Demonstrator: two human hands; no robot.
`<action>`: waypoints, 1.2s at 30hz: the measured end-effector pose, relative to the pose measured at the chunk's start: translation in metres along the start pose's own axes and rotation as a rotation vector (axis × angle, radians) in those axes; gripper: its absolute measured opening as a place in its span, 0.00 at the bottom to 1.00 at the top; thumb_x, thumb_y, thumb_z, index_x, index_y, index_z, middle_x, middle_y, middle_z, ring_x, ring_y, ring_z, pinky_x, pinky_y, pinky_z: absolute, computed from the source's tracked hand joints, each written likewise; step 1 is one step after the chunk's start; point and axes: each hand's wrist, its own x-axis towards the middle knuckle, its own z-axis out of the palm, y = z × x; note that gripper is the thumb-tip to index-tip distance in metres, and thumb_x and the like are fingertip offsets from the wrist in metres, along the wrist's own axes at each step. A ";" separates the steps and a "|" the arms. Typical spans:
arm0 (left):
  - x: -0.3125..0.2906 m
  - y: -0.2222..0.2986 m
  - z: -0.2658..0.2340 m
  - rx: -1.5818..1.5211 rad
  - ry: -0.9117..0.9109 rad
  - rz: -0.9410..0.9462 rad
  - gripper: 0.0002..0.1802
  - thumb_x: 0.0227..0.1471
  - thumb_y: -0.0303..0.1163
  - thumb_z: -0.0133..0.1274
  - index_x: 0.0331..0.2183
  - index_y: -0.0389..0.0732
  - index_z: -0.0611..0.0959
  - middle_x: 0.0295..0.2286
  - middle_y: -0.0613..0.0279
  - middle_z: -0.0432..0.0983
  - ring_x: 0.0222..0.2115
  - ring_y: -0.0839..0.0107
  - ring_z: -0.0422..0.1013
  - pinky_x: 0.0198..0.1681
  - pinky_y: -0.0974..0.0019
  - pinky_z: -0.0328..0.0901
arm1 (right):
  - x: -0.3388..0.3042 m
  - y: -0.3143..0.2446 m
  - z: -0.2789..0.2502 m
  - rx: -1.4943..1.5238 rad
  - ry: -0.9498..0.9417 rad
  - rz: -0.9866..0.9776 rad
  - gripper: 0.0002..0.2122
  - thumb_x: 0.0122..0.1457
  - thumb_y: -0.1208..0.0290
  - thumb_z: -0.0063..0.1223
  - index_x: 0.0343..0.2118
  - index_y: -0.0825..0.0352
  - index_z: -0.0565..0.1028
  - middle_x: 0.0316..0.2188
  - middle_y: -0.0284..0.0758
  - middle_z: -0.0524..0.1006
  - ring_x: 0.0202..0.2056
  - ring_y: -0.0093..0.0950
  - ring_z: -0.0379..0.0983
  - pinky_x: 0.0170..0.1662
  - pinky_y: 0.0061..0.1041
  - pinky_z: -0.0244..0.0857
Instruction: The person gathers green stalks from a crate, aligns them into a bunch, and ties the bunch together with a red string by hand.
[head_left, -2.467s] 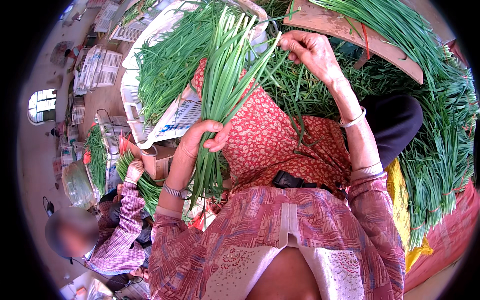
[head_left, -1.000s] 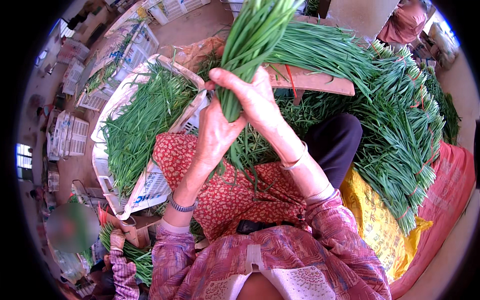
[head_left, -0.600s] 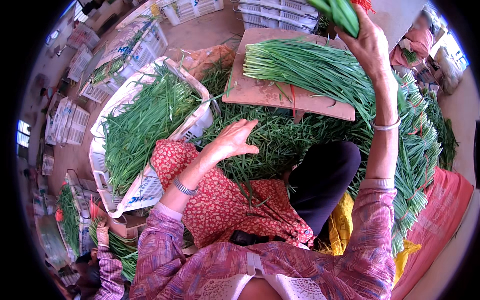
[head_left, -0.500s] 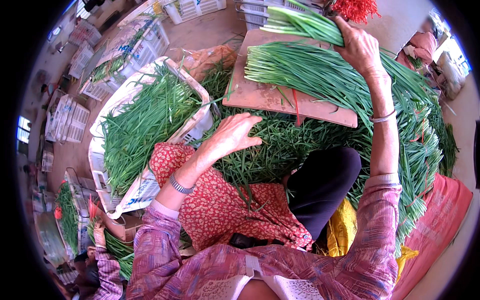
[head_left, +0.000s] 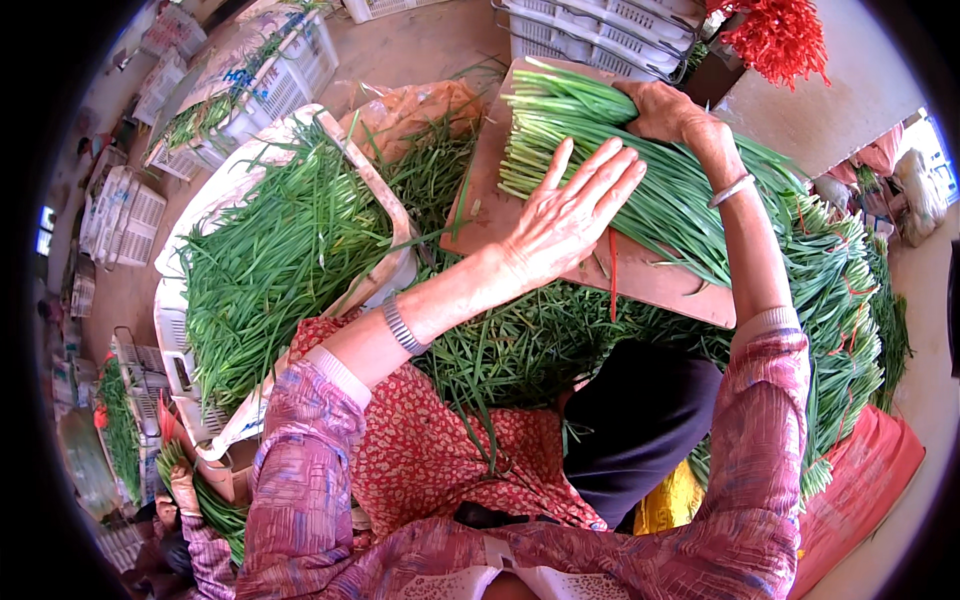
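Note:
A thick pile of garlic chives [head_left: 640, 195] lies across a reddish-brown board [head_left: 480, 215], white-green stem ends to the left and leaves to the right. My left hand [head_left: 575, 215] rests open on the near side of the pile, fingers spread toward the stems. At its far side, my right hand [head_left: 675, 112] is curled around the chives of the upper bunch; part of its fingers is hidden by them. A red tie [head_left: 613, 270] hangs over the board's near edge, below the pile.
Loose leaves [head_left: 520, 345] heap up below the board. On the left stands a white crate [head_left: 172, 300] full of greens. Tied bunches [head_left: 840, 300] are stacked at right, beyond my forearm. Red ties [head_left: 780, 45] hang at the far right. Another person's hand [head_left: 185, 490] shows lower left.
My right hand has come down with its bunch onto the pile. My left hand has moved right and away from me, from above the loose leaves onto the chives.

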 end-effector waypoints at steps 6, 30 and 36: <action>0.048 -0.033 0.001 0.245 -0.054 -0.018 0.73 0.25 0.45 0.75 0.66 0.37 0.48 0.67 0.51 0.41 0.68 0.57 0.39 0.67 0.37 0.33 | -0.009 0.001 0.022 -0.046 -0.145 0.033 0.19 0.48 0.67 0.56 0.45 0.67 0.77 0.42 0.48 0.79 0.47 0.44 0.75 0.51 0.38 0.69; 0.058 -0.061 0.008 0.038 -0.466 0.010 0.82 0.15 0.58 0.75 0.65 0.34 0.48 0.60 0.35 0.55 0.60 0.46 0.55 0.64 0.45 0.49 | -0.076 -0.001 0.085 -0.029 0.468 0.002 0.39 0.53 0.33 0.48 0.61 0.57 0.64 0.52 0.38 0.71 0.56 0.37 0.66 0.59 0.43 0.56; 0.053 -0.049 0.022 0.146 -0.332 -0.044 0.74 0.16 0.43 0.79 0.63 0.35 0.55 0.52 0.40 0.64 0.55 0.48 0.62 0.58 0.40 0.54 | -0.083 -0.010 0.068 0.004 0.635 -0.141 0.34 0.57 0.40 0.51 0.61 0.57 0.64 0.53 0.38 0.71 0.55 0.40 0.67 0.58 0.42 0.57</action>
